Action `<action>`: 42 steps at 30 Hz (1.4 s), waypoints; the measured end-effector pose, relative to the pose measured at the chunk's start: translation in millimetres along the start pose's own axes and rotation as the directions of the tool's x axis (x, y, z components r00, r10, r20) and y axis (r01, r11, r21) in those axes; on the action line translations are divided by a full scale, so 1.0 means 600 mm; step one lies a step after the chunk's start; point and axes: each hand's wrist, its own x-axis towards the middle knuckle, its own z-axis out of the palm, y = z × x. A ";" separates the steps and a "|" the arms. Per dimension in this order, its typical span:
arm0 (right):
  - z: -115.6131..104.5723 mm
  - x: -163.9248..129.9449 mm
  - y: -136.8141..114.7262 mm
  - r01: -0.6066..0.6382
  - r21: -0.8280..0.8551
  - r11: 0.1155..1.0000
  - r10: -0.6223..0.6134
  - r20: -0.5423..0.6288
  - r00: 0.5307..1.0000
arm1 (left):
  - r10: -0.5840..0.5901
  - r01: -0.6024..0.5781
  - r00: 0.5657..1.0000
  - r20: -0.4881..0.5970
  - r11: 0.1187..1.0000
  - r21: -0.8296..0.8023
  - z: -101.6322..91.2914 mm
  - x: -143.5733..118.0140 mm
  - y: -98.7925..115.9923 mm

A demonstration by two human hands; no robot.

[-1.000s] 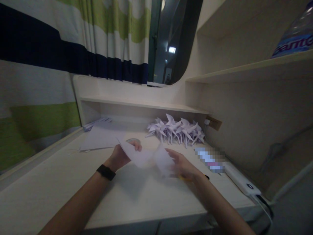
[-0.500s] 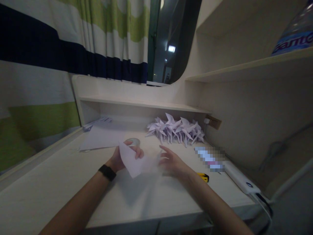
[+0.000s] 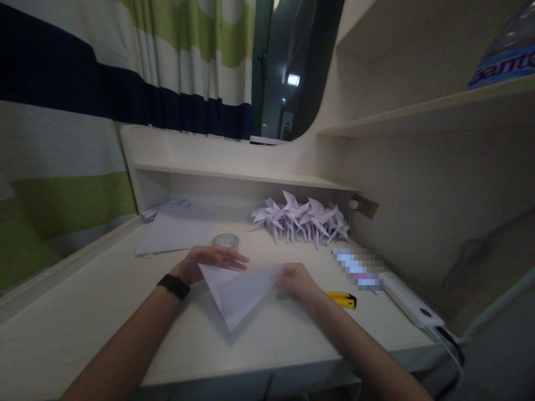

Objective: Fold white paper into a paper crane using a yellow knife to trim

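Note:
A white sheet of paper [image 3: 246, 292], folded to a triangle with one point hanging down toward me, is tilted above the desk. My right hand [image 3: 296, 278] pinches its right corner between thumb and fingers. Behind the upper left corner is my left hand [image 3: 211, 262], fingers stretched out and apart from the sheet's top edge; its thumb is hidden by the paper. A dark band sits on my left wrist. Just beyond the left fingers lies a roll of clear tape [image 3: 225, 240]. Partly covered by my right forearm is a yellow and black cutter [image 3: 343, 299].
Several folded paper pinwheels [image 3: 301, 217] are bunched at the back of the desk. Paper sheets [image 3: 175, 228] lie at the back left. On the right are a blurred-out phone [image 3: 357, 270] and a white power strip [image 3: 412, 303] with cables. A bottle [image 3: 507, 55] stands on the upper shelf.
The paper has opened into a wider triangle and dropped slightly. My right hand has taken its right corner. The left fingers, curled over the sheet before, are now straight behind it.

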 end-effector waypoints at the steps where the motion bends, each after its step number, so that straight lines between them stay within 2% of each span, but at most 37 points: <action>1: 0.000 -0.002 -0.001 -0.005 -0.008 1.000 0.005 -0.013 1.000 | 0.017 -0.017 0.999 -0.037 1.000 -0.009 -0.008 -0.001 0.002; 3: 0.002 -0.002 -0.002 -0.019 -0.027 0.999 0.018 -0.048 0.999 | 0.081 -0.074 0.977 -0.198 0.996 0.043 -0.021 0.000 0.004; 5: 0.005 -0.001 -0.001 -0.036 -0.054 0.998 0.031 -0.094 0.995 | 0.170 -0.066 0.908 -0.383 0.960 0.271 -0.025 0.006 0.006; 6: 0.007 0.001 0.000 -0.035 -0.073 0.997 0.027 -0.115 0.993 | 0.224 -0.023 0.874 -0.432 0.906 0.423 -0.023 0.010 0.005; 7: 0.009 0.002 0.001 -0.029 -0.096 0.995 0.016 -0.134 0.991 | 0.267 0.033 0.860 -0.434 0.821 0.570 -0.018 0.015 0.004; 8: 0.011 0.004 0.002 -0.023 -0.123 0.992 0.005 -0.149 0.989 | 0.289 0.078 0.872 -0.396 0.717 0.693 -0.009 0.021 0.000; 10: 0.015 0.005 0.005 -0.013 -0.169 0.985 -0.016 -0.170 0.985 | 0.268 0.078 0.928 -0.258 0.537 0.840 0.014 0.032 -0.010; 12: 0.018 0.005 0.006 -0.003 -0.211 0.978 -0.037 -0.184 0.982 | 0.214 0.093 0.955 -0.206 0.440 0.893 0.039 0.040 -0.024; 15: 0.022 0.004 0.008 0.030 -0.273 0.962 -0.079 -0.172 0.982 | 0.124 0.119 0.977 -0.172 0.351 0.929 0.066 0.047 -0.041; 19: 0.016 0.002 0.012 0.071 -0.358 0.931 -0.121 -0.118 0.986 | 0.042 0.051 0.997 -0.070 0.349 0.936 0.070 0.048 -0.054; 23: -0.031 -0.016 0.010 0.129 -0.443 0.887 -0.176 -0.067 0.982 | 0.021 0.018 0.999 -0.028 0.369 0.929 0.056 0.052 -0.065; 24: -0.052 -0.025 0.006 0.146 -0.513 0.846 -0.200 -0.050 0.979 | 0.023 0.006 1.000 -0.016 0.375 0.927 0.053 0.053 -0.067; 27: -0.121 -0.062 -0.009 0.245 -0.762 0.599 -0.301 0.068 0.951 | 0.036 -0.018 0.999 0.004 0.393 0.919 0.050 0.055 -0.070; 29: -0.159 -0.086 -0.019 0.244 -0.830 0.501 -0.278 0.113 0.954 | 0.042 -0.030 0.999 0.015 0.401 0.916 0.051 0.055 -0.068; 31: -0.180 -0.105 -0.025 0.226 -0.872 0.434 -0.223 0.139 0.965 | 0.033 -0.043 0.999 0.032 0.404 0.914 0.053 0.054 -0.063; 33: -0.184 -0.118 -0.028 0.221 -0.879 0.423 -0.178 0.158 0.971 | 0.010 -0.053 0.999 0.053 0.403 0.914 0.053 0.051 -0.058; 38: -0.165 -0.123 -0.026 0.224 -0.871 0.437 -0.141 0.179 0.974 | -0.060 -0.061 0.994 0.095 0.420 0.906 0.045 0.044 -0.050; 42: -0.160 -0.116 -0.020 0.219 -0.880 0.422 -0.182 0.154 0.971 | -0.036 -0.016 0.999 0.034 0.412 0.911 0.047 0.042 -0.049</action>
